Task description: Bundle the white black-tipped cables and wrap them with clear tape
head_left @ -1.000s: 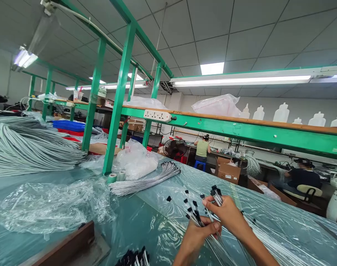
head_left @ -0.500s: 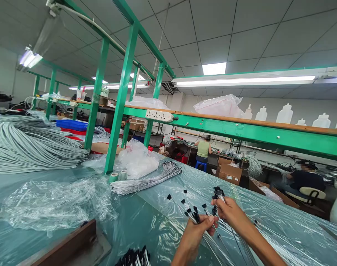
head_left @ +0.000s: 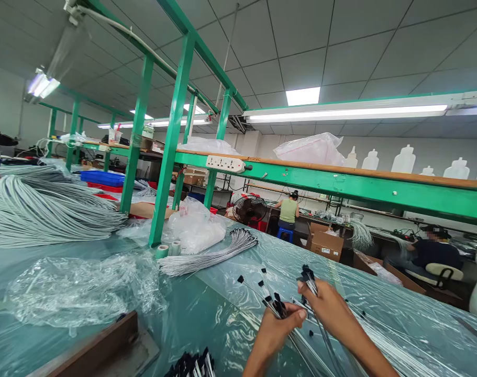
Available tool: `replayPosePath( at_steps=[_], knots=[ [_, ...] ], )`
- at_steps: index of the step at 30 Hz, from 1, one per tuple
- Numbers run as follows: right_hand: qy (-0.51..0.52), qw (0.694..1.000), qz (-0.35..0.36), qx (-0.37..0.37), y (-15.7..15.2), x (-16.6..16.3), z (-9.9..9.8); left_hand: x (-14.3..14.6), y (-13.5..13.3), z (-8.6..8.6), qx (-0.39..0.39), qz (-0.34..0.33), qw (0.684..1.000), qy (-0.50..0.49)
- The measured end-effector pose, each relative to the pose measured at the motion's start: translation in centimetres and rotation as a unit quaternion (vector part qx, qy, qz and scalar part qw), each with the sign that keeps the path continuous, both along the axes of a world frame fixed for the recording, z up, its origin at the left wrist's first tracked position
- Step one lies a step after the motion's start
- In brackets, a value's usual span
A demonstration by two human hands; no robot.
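Observation:
My left hand [head_left: 275, 332] is closed around several thin grey cables [head_left: 301, 350] with black connectors [head_left: 276, 306] at their ends. Just to its right, my right hand [head_left: 328, 306] pinches a second bunch of the same cables, whose black connectors [head_left: 308, 273] stick up above the fingers. A few loose cable ends [head_left: 262, 285] fan out on the table beyond my left hand. More cables [head_left: 383, 340] lie on the plastic-covered table to the right. At the bottom edge, a bundle of black-tipped cables [head_left: 193, 364] is partly cut off.
A metal angle piece [head_left: 100, 348] stands at front left beside crumpled clear plastic [head_left: 85, 290]. Farther back lie a tied-looking cable bundle [head_left: 210, 259], tape rolls [head_left: 162, 251] and a large cable heap [head_left: 45, 209]. A green post [head_left: 171, 141] rises from the table. Two people sit in the background.
My right hand has drawn slightly away from my left, opening a gap between the two bunches. The connectors near my left fingertips have gone from there.

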State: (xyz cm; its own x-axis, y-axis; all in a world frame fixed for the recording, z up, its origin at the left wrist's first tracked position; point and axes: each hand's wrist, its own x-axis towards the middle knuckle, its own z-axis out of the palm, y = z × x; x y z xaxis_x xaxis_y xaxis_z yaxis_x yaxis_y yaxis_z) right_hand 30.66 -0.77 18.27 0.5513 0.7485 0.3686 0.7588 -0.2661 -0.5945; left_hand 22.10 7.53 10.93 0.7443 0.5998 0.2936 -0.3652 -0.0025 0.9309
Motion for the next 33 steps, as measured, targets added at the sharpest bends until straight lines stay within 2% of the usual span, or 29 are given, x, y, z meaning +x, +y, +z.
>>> replayPosePath(
  at_steps=[5,8,11,15,21,25,33],
  knots=[
    [0.067,0.995,0.066,0.016,0.1,0.5,-0.2,0.9,0.5,-1.3,-0.085,0.044,0.995,-0.021],
    [0.084,0.991,0.100,0.030,0.3,0.4,-0.7,1.0,0.4,-1.4,-0.126,0.039,0.991,-0.035],
    [0.124,0.987,0.105,0.007,0.6,0.3,-1.4,0.9,0.1,-1.0,-0.132,0.032,0.990,-0.049],
    [0.124,0.987,0.098,0.018,0.9,0.4,-2.1,0.8,0.0,-0.9,-0.152,0.027,0.986,-0.059],
    [0.083,0.993,0.073,0.050,0.8,0.8,-1.9,0.7,0.4,-1.0,-0.144,0.031,0.988,-0.041],
    [0.091,0.993,0.053,0.056,1.0,1.3,-1.9,0.4,0.3,-0.6,-0.118,0.034,0.992,-0.035],
    [0.204,0.962,0.153,0.097,1.4,1.0,-2.7,0.2,0.2,-0.2,-0.078,0.026,0.996,-0.045]
  ],
)
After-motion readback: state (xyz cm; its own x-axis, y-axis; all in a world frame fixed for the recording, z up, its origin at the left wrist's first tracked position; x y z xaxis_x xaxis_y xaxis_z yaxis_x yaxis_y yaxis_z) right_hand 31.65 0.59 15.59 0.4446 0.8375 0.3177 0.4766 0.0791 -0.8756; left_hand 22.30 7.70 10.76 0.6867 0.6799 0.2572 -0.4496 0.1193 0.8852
